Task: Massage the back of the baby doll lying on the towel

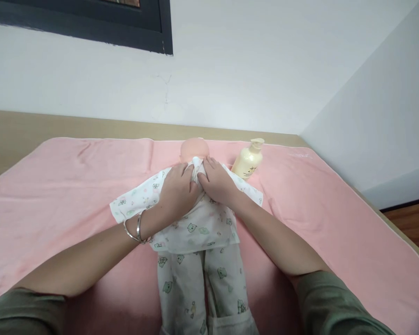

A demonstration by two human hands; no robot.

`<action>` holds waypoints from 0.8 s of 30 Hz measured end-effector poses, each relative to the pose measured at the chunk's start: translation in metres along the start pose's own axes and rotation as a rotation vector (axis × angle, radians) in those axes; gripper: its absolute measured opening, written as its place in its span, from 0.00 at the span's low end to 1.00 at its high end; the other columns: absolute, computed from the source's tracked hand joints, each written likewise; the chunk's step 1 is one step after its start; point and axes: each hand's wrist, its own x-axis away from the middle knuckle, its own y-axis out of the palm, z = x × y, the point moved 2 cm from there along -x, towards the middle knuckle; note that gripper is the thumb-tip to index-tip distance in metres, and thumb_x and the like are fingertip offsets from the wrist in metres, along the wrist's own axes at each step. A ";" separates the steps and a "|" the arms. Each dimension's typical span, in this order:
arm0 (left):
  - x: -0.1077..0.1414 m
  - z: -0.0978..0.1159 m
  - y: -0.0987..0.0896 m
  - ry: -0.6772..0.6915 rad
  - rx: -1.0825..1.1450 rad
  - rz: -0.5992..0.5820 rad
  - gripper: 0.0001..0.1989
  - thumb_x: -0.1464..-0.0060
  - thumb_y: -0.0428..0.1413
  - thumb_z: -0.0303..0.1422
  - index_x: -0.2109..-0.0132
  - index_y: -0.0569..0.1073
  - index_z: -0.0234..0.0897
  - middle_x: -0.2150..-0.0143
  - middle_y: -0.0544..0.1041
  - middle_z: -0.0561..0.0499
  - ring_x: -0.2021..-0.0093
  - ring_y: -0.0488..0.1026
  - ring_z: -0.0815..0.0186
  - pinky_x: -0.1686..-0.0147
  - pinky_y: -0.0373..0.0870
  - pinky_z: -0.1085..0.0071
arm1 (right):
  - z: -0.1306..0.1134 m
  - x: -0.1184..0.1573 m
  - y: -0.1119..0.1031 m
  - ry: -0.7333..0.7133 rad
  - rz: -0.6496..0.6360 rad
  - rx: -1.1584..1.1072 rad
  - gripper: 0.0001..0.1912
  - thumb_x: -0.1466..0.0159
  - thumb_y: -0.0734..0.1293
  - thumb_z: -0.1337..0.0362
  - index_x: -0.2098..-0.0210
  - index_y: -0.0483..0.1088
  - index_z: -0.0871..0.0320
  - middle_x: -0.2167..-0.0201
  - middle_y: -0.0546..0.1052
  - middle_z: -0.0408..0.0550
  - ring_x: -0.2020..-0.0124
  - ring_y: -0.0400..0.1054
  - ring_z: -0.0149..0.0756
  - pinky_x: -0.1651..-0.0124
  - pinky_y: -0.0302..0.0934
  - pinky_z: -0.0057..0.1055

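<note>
Two-handed: left hand (179,188) curved over white printed shirt (199,228) of doll (194,149), mid-scene on pink cloth (73,186), right hand (218,182) likewise; cannot tell whether gripping. Farther right, cream pump bottle (247,159), dark lettering (250,171) too small to read.

Left arm (91,256) and right arm (282,232) extend forward and converge. Left hand (178,190) and right hand (217,181) lie near each other, palm down, thumbs (193,188) inward, fingers (210,164) forward; grip closure not discernible.
</note>
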 end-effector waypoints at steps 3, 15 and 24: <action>-0.007 -0.011 0.004 -0.076 0.094 -0.048 0.17 0.44 0.45 0.29 0.52 0.72 0.33 0.52 0.76 0.38 0.50 0.71 0.51 0.46 0.70 0.53 | -0.011 0.011 0.001 -0.055 0.046 0.043 0.27 0.31 0.54 0.65 0.38 0.63 0.77 0.38 0.70 0.73 0.34 0.62 0.58 0.33 0.58 0.56; -0.005 -0.017 0.013 -0.130 0.149 0.059 0.19 0.40 0.43 0.32 0.49 0.73 0.32 0.47 0.76 0.38 0.46 0.70 0.51 0.44 0.68 0.51 | -0.012 0.009 0.004 -0.135 0.012 -0.111 0.29 0.33 0.54 0.69 0.36 0.63 0.74 0.33 0.66 0.65 0.29 0.56 0.50 0.27 0.53 0.50; 0.001 -0.017 0.013 -0.097 0.196 0.125 0.21 0.37 0.43 0.31 0.44 0.72 0.28 0.44 0.74 0.36 0.43 0.69 0.52 0.39 0.65 0.50 | -0.008 0.007 0.009 -0.103 0.028 -0.113 0.30 0.33 0.53 0.67 0.34 0.61 0.73 0.31 0.63 0.65 0.28 0.53 0.51 0.27 0.50 0.54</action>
